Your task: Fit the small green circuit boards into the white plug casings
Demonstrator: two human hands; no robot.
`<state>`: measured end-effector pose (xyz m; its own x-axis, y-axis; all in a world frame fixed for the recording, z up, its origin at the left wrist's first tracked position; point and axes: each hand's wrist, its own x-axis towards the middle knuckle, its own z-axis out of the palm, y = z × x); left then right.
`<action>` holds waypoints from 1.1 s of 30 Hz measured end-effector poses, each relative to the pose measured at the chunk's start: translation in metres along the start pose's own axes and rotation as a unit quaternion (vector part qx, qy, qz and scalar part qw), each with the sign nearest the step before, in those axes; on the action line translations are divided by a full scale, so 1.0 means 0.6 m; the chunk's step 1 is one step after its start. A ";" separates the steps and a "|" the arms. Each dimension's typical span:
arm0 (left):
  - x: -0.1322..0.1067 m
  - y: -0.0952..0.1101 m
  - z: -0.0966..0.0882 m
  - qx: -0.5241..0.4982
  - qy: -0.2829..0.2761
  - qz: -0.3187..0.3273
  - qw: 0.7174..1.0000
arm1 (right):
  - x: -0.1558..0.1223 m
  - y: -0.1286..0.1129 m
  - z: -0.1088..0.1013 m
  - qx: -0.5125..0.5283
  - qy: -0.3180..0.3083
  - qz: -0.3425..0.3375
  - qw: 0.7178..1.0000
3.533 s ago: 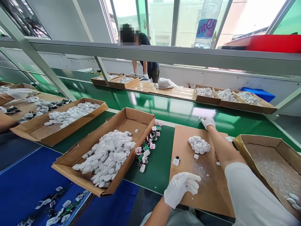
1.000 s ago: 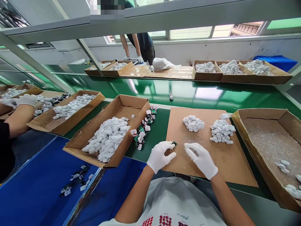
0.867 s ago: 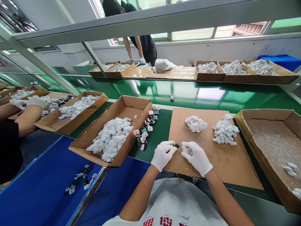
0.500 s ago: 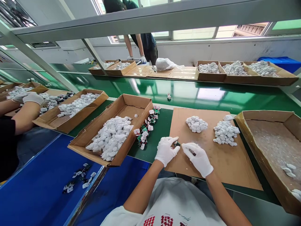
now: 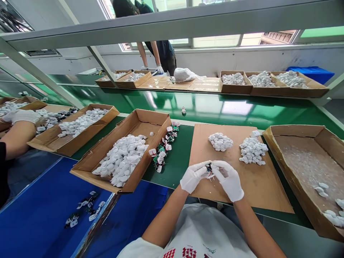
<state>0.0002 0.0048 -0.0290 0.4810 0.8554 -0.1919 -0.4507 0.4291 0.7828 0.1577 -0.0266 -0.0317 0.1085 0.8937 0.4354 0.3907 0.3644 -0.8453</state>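
Observation:
My left hand (image 5: 192,178), in a white glove, pinches a small dark circuit board (image 5: 209,167) with thin wires and a white piece at it. My right hand (image 5: 229,181), also gloved, has its thumb and fingertips closed on the same board from the other side. Both hands are above the near part of a flat cardboard sheet (image 5: 252,186). Beyond them on the sheet lie a smaller pile of white plastic pieces (image 5: 220,142) and a larger pile of similar pieces (image 5: 252,151). Fingers partly cover the board.
Left stands a cardboard box (image 5: 88,168) of white pieces, with a row of circuit boards (image 5: 161,154) beside it. A shallow box (image 5: 298,150) stands right. Behind runs a green conveyor belt (image 5: 150,98). A co-worker's gloved hand (image 5: 25,116) shows far left; another person (image 5: 161,53) stands behind.
My hands have come together; the right fingers now meet the circuit board that my left hand held alone. The view has shifted slightly. The co-worker's hands at left have moved left.

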 end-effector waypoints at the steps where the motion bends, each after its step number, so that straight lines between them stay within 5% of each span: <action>1: 0.000 -0.001 0.002 -0.023 0.003 -0.005 1.000 | 0.001 -0.001 -0.001 -0.011 0.008 -0.025 1.000; 6: 0.001 0.001 0.015 -0.079 -0.007 -0.013 0.997 | 0.011 -0.019 -0.002 -0.061 0.001 -0.121 0.991; 14: 0.002 0.003 0.023 -0.071 0.020 -0.004 0.997 | 0.010 -0.018 0.005 -0.067 -0.024 -0.103 0.992; 23: 0.002 -0.003 0.024 -0.050 0.036 -0.007 0.998 | 0.009 -0.010 0.016 0.083 -0.045 0.079 0.992; 33: 0.001 -0.015 0.021 -0.037 0.059 0.004 0.998 | 0.015 -0.022 0.013 0.134 -0.069 0.104 0.983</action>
<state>0.0139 -0.0021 -0.0286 0.3867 0.8854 -0.2578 -0.5112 0.4385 0.7392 0.1466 -0.0216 -0.0192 0.0290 0.9765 0.2137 0.1170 0.2090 -0.9709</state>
